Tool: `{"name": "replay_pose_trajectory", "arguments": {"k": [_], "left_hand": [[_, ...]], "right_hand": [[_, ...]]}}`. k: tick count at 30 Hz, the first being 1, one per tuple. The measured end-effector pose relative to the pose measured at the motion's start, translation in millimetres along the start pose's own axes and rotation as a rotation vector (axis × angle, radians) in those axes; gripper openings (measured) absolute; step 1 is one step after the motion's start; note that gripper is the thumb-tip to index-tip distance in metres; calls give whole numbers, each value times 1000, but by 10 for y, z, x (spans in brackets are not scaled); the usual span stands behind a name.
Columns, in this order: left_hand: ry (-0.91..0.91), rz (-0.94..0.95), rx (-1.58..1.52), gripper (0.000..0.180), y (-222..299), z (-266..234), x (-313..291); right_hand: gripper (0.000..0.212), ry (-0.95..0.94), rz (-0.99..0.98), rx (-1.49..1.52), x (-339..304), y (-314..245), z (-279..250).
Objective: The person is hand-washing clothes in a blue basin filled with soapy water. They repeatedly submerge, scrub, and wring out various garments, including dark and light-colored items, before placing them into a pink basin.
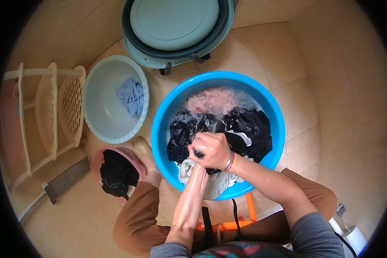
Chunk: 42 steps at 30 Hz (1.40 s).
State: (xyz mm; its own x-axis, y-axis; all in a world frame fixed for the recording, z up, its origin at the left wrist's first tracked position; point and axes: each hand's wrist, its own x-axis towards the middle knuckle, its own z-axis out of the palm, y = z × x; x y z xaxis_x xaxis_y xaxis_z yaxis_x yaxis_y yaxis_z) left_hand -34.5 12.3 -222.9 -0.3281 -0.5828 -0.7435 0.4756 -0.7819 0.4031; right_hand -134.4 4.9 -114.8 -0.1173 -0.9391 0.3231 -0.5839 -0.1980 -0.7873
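My right hand (214,149) is closed in a fist over the near half of a blue basin (281,142), a bracelet on its wrist. Pressed against it is my left hand (195,155), its fingers mostly hidden. A bit of black cloth (198,153) shows squeezed between them. Below, in sudsy water, lie black garments (256,129) with a small white patch on one. Pink cloth (217,99) floats at the far side. Whitish cloth (221,182) bunches at the near rim, under my wrists.
A pale green basin (101,109) at left holds blue cloth (132,96). Beside my foot, a pink tub (98,161) contains black clothes (116,172). A folded green tub (174,26) stands behind. A cream rack (47,112) and a flat mop (69,179) are far left.
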Motion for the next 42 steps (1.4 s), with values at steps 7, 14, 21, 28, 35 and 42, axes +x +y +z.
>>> {"name": "replay_pose_trajectory", "arguments": {"k": [7,14,21,28,35,42], "left_hand": [[326,290,341,35,136,421,-20],[161,553,738,96,265,-12,398],[292,351,1234,78,-105,-671,1013],[48,23,126,38,245,-478,987],[-198,-432,-259,39,556,195,216],[-309,-290,-391,43,300,262,-14]], "right_hand": [[17,-25,303,-301,-176,1246,74],[47,-191,168,-396,-189,1259,211],[33,-664,232,-620,-335,1688,696],[23,-339,434,-373,-168,1732,761],[13,-381,-116,-49,-296,85,-42],[17,-255,-260,-158,-192,-323,-120]]}}
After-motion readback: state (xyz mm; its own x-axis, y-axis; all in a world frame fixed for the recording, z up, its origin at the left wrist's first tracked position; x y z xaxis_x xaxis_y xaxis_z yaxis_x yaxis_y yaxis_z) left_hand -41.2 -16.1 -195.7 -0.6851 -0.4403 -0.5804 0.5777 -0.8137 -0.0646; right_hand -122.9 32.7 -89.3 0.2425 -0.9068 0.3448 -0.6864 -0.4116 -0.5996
